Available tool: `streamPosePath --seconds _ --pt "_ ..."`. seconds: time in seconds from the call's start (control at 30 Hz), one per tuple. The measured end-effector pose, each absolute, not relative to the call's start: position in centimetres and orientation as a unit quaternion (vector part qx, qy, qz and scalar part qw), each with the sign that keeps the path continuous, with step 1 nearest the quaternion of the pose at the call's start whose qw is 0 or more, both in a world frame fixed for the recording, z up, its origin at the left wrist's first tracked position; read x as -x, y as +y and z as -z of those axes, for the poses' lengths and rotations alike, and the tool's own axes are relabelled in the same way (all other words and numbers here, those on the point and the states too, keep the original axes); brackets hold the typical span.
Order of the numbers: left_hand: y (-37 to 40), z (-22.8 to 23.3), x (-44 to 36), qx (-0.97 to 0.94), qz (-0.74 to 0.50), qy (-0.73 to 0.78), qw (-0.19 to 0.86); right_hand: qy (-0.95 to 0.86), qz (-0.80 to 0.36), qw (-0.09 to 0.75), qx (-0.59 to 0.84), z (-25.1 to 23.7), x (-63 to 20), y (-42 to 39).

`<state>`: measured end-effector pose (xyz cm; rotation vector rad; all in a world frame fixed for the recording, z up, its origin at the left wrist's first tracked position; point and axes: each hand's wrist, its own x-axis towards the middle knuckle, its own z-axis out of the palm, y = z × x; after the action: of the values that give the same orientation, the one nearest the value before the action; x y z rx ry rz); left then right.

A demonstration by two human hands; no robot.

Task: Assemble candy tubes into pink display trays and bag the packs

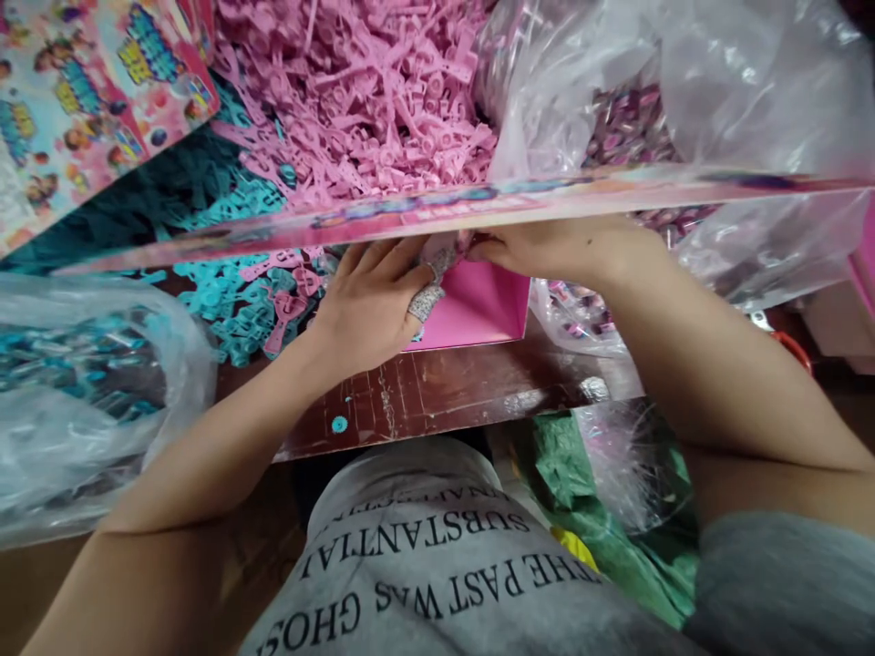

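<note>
A pink box (492, 305) sits on the table, its inside facing me. My left hand (373, 305) reaches over the box's left part with fingers stretched out. Silvery wrapping covers its thumb and another finger. My right hand (540, 248) is at the box's back right, its fingers curled together near a small pinkish item that I cannot make out. A long printed card sheet (424, 208), seen nearly edge-on, crosses just beyond both hands and hides some fingertips.
Pink plastic parts (383, 100) are heaped behind, with teal parts (232, 301) at left. A clear bag of teal pieces (82, 364) lies left; clear bags (581, 82) with pinkish packets stand right. A printed sheet (102, 100) is upper left. A small teal gear (340, 425) lies near the table edge.
</note>
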<state>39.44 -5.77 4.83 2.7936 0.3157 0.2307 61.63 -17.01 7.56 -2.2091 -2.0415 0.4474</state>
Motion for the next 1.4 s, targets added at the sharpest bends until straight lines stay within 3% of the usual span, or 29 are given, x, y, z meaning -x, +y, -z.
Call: streamPosePath --seconds 0.17,0.4,0.6,0.8,1.07,1.13,1.23,1.33,1.4 --pt "-5.9 -4.9 -39.5 -0.985 -0.049 0.114 0.119 -0.655 -0.111 -0.009 0.748 -8.0 -60.1 -16.1" --pt "-5.9 -5.1 -39.7 -0.985 -0.044 0.119 0.119 -0.625 -0.101 0.084 0.769 -6.0 -60.7 -15.6" --pt "-5.4 -5.4 -40.4 -0.994 -0.064 0.053 0.077 -0.634 -0.090 0.072 0.765 -6.5 -60.2 -16.3" --pt "-5.3 -5.3 -40.2 -0.992 -0.053 0.066 0.098 -0.573 -0.045 0.174 0.799 -6.2 -59.2 -18.5" --pt "-5.9 -6.3 -41.0 -0.991 0.007 0.077 0.107 -0.549 -0.055 0.186 0.813 -4.3 -58.4 -18.2" --pt "-6.2 -7.4 -40.3 -0.988 -0.002 0.096 0.122 -0.549 -0.035 0.201 0.810 -4.3 -58.5 -18.9" --pt "-5.6 -8.9 -37.5 -0.972 -0.112 0.164 0.124 -0.533 0.000 0.249 0.809 -4.4 -59.6 -21.7" --pt "-2.8 -8.3 -33.3 -0.923 -0.201 0.317 0.083 -0.487 0.055 0.288 0.823 -4.5 -61.6 -25.7" --pt "-0.6 -6.6 -30.8 -0.886 -0.179 0.422 0.069 -0.456 0.069 0.261 0.848 -4.4 -62.5 -27.6"
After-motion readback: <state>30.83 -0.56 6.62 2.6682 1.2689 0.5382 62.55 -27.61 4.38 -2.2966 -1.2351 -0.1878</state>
